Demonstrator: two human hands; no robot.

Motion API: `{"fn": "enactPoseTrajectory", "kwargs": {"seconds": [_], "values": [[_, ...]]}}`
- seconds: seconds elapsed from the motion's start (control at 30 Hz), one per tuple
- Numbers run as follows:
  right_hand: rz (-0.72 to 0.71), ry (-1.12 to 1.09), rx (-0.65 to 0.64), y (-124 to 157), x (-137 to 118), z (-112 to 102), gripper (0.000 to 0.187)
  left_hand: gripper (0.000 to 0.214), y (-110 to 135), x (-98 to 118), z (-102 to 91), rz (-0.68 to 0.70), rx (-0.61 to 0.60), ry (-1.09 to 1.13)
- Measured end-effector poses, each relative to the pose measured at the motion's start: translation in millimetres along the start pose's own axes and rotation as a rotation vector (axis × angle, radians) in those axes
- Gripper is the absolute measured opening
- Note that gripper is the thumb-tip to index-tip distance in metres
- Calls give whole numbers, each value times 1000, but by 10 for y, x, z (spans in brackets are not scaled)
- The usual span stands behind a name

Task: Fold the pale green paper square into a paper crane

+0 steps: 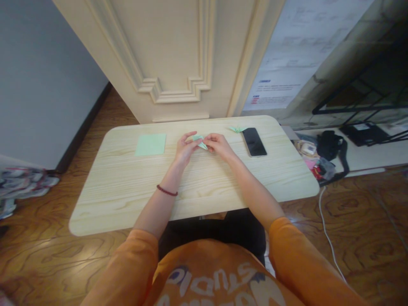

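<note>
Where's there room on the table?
Bare pale woodgrain tabletop: between the square green paper, left forearm and near edge; also between the black phone, right forearm and right edge. Crowded: the middle, where left hand and right hand hold folded green paper.

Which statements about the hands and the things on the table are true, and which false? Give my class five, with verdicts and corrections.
1. The left hand and right hand both hold the folded green paper. True.
2. The phone lies on the table, right of both hands. True.
3. The phone's screen is brightly lit. False: it is dark.
4. A mug stands left of both hands. False: a flat green sheet lies there.
5. A watch circles the left forearm. False: a dark red bracelet does.
</note>
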State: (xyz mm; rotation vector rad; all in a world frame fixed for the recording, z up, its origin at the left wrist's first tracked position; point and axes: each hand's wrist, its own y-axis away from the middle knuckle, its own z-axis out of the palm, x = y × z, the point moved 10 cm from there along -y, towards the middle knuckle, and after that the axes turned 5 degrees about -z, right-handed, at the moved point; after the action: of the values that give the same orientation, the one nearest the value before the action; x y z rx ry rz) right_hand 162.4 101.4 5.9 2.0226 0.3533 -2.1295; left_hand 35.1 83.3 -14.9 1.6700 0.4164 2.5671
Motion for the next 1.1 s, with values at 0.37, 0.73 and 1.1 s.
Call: {"fn": "enactPoseTrajectory", "kwargs": {"seconds": [0.37,0.73,1.1], "values": [[69,-51,127,17,15,-92,11,50,-9,-41,-6,-25,16,3],[90,-123,182,19,28,-134,12,50,11,-37,87,-3,-67,-132],[82,-69,152,7,65,-116,19,48,34,114,82,169,-29,-193]]}}
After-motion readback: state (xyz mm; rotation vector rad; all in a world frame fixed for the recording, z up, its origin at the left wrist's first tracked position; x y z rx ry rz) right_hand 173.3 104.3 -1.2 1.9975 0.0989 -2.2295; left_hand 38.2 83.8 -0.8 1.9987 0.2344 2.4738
